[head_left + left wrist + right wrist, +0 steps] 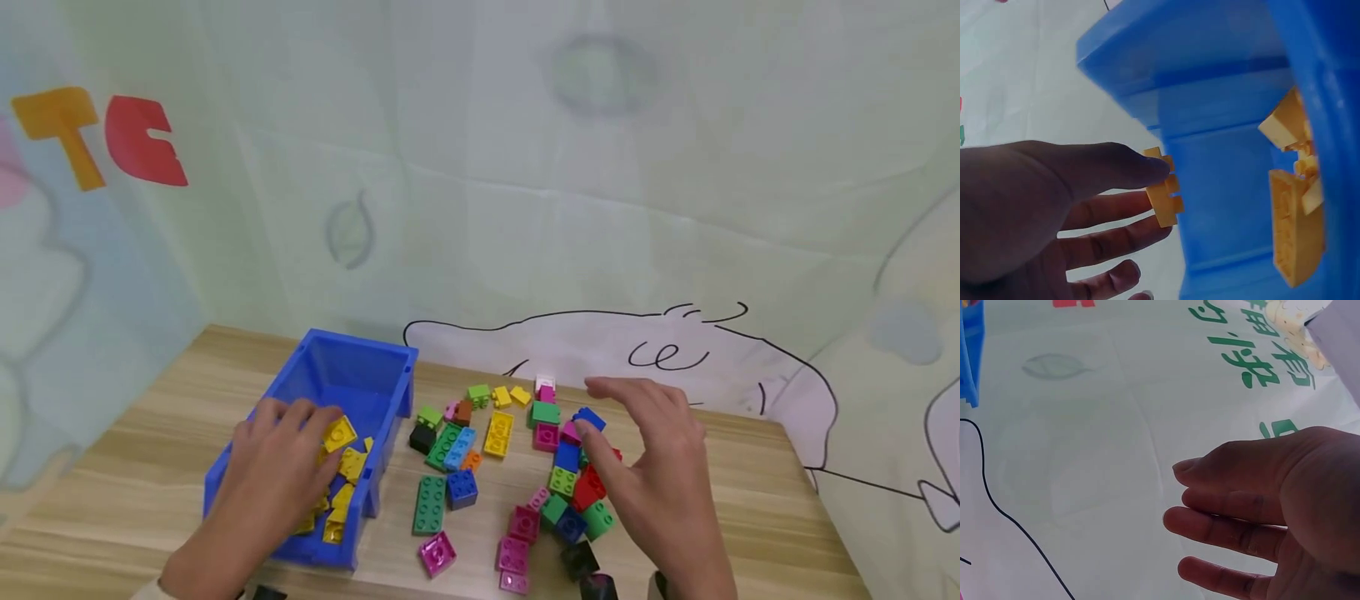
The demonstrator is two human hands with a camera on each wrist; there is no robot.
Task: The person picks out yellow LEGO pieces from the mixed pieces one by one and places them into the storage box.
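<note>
A yellow toy brick (pixel 1161 195) is pinched between the thumb and fingers of my left hand (pixel 281 462). That hand is over the blue bin (pixel 390 343), and the same yellow brick (pixel 340 434) shows by its fingertips in the head view. Several other yellow bricks (pixel 351 463) lie inside the bin, partly hidden by the hand. To the right, my right hand (pixel 663 467) hovers above the mixed bricks with nothing in its grasp. In the right wrist view its fingers (pixel 1229 531) are loosely bent and apart from the thumb.
Loose bricks in many colours cover the middle of the wooden table (pixel 757 500), among them a green brick (pixel 430 505), a magenta brick (pixel 437 553) and a yellow brick (pixel 498 434). A printed cloth backdrop (pixel 487 208) rises behind the table.
</note>
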